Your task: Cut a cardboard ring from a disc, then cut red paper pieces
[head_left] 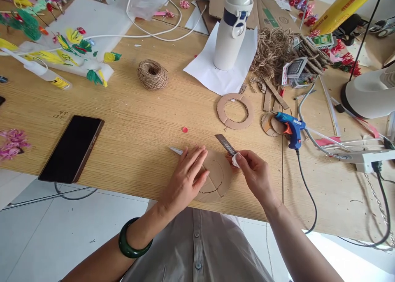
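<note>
A round cardboard disc (220,181) lies at the table's front edge, with a circle drawn and partly cut inside it and a straight crease across it. My left hand (187,177) rests on the disc's left side, fingers stretched out flat. From beneath those fingers a pointed, pale tip (175,150) sticks out; the rest of that object is hidden. Closed at the disc's right edge, my right hand (253,173) grips a dark blade (225,144) by its end, which is wrapped in white tissue (235,160). The blade points up and left, above the disc.
Beyond lie a cardboard ring (221,111), a blue glue gun (291,128) with its cord, and a twine ball (152,74). A white bottle (230,39) stands on paper. A phone (70,148) lies left; a power strip (367,158) is at right.
</note>
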The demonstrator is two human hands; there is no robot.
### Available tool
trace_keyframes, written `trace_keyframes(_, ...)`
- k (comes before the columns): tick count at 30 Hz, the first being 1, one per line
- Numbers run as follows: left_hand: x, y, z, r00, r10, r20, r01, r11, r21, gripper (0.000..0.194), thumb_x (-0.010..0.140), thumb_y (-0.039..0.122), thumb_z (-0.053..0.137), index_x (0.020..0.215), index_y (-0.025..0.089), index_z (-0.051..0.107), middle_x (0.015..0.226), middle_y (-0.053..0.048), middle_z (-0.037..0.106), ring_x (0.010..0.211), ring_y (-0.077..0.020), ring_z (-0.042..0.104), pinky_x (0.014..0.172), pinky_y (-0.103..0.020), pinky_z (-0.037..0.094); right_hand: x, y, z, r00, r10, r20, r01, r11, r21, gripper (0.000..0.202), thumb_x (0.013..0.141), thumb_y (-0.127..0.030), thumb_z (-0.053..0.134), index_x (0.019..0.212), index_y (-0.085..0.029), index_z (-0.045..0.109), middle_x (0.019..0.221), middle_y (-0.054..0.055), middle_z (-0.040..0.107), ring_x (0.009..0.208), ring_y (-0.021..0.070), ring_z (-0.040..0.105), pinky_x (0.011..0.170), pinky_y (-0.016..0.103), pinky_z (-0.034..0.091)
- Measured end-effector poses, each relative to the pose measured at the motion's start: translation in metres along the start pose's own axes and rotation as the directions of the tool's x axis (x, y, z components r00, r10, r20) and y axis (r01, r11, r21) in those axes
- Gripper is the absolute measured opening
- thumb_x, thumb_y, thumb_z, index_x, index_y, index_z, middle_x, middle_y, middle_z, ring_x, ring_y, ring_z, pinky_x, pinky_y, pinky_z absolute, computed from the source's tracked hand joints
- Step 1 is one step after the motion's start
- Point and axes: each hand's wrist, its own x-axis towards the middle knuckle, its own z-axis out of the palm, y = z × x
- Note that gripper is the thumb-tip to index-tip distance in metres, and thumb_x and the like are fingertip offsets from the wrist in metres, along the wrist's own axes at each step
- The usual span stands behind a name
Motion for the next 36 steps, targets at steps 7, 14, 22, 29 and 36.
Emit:
trace_keyframes(7,0.004,0.006,0.009,1.000,-0.004,-0.012,0.005,0.997,0.076,0.052,0.095,0.018,0.056,0.145,0.017,0.041,0.142,-0.012,0.057,0.138,-0.0257,0.046,0.119,-0.055,0.032,-0.002,0.000,0.005,0.998,0.014,-0.058,-0.016,0.999,-0.040,0.032,0.092,-0.049,0.059,0.087,-0.018,0.067,0.076,0.003,0.065,0.073,0.0157,0.057,0.065,0.028,0.043)
trace_keyframes(14,0.010,0.004,-0.001,0.998,-0.056,0.025,0.052,0.992,0.112,0.041,0.094,0.026,0.059,0.134,0.020,0.052,0.133,-0.007,0.065,0.134,-0.0257,0.051,0.120,-0.056,0.028,-0.010,-0.009,-0.001,0.972,-0.144,-0.187,0.128,0.987,-0.095,0.022,0.096,-0.042,0.056,0.095,-0.021,0.061,0.082,0.001,0.067,0.069,0.0136,0.061,0.066,0.028,0.049)
trace_keyframes(22,0.011,-0.005,-0.014,0.995,-0.081,0.058,0.076,0.994,0.077,0.049,0.093,0.035,0.061,0.138,0.021,0.049,0.137,-0.009,0.062,0.139,-0.0277,0.046,0.122,-0.059,0.018,-0.013,-0.033,-0.031,0.906,-0.345,0.244,0.422,0.714,-0.558,0.020,0.100,-0.028,0.047,0.113,-0.021,0.060,0.084,0.003,0.069,0.070,0.0143,0.064,0.057,0.026,0.048)
trace_keyframes(29,0.005,-0.004,-0.008,0.986,-0.161,0.048,0.150,0.971,0.184,0.077,0.090,0.047,0.061,0.153,0.020,0.026,0.153,-0.014,0.044,0.148,-0.0353,0.026,0.120,-0.065,0.011,0.003,-0.054,-0.033,0.644,-0.428,0.634,0.761,0.275,-0.588,0.019,0.098,-0.011,0.044,0.105,-0.012,0.061,0.084,0.008,0.068,0.074,0.0170,0.062,0.061,0.029,0.047)
trace_keyframes(36,0.011,-0.004,-0.011,0.958,-0.277,0.077,0.259,0.947,0.190,0.094,0.085,0.053,0.066,0.155,0.013,0.017,0.158,-0.020,0.034,0.149,-0.0339,0.023,0.121,-0.056,0.019,0.014,-0.064,-0.031,0.465,-0.336,0.819,0.878,0.056,-0.475,0.027,0.095,-0.004,0.040,0.112,-0.007,0.061,0.082,0.008,0.065,0.076,0.0195,0.058,0.058,0.031,0.045)
